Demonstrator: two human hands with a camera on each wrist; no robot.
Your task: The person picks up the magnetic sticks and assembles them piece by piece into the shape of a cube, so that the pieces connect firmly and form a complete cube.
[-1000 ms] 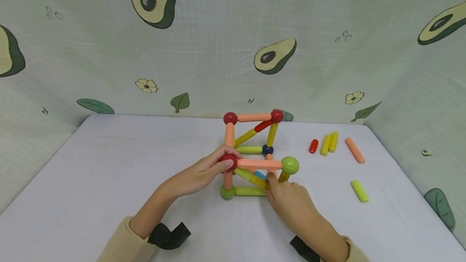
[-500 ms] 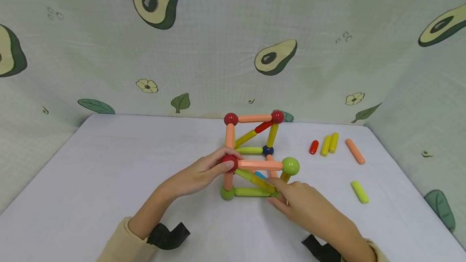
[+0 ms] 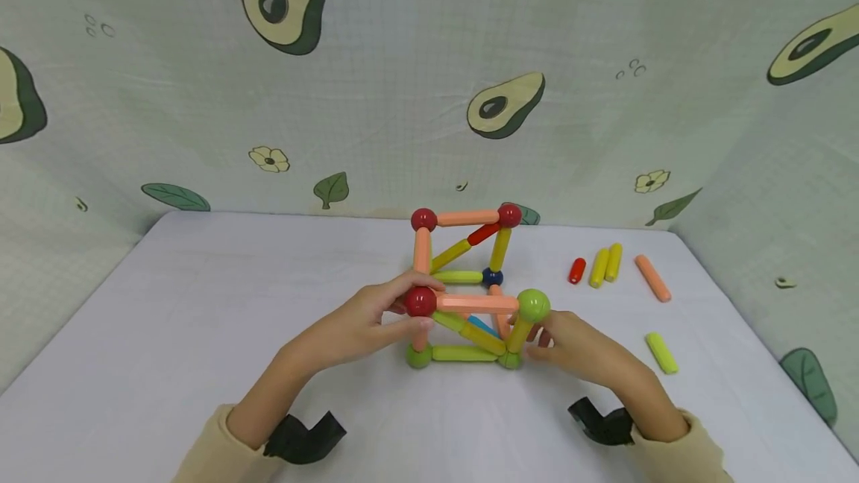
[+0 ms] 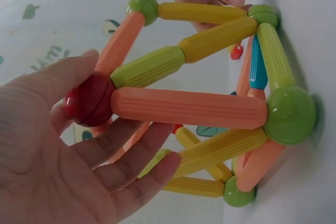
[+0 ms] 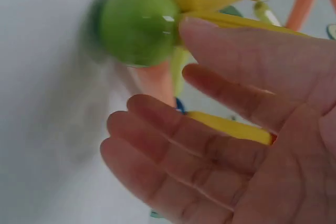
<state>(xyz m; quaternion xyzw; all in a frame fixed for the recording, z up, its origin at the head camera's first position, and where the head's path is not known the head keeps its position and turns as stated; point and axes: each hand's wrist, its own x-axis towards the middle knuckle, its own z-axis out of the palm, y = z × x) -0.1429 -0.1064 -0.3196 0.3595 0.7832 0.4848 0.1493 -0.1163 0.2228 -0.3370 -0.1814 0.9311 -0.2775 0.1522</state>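
A frame of plastic rods and balls stands upright on the white table. At its near upper left corner is a red ball; my left hand lies loosely around it, thumb below and fingers above in the head view. In the left wrist view its fingers are extended beside a salmon rod. At the near right, my right hand is beside the lower green ball and a yellow upright rod. In the right wrist view its thumb is near that ball, its fingers loose, with nothing between them.
To the right lie loose rods: a short red one, two yellow ones, a salmon one and a lime one. Behind the table hangs an avocado-printed cloth.
My right hand has drawn back rightward from the lower right green ball, uncovering that corner. My left thumb has slid down off the red ball's front. The frame has stayed in place.
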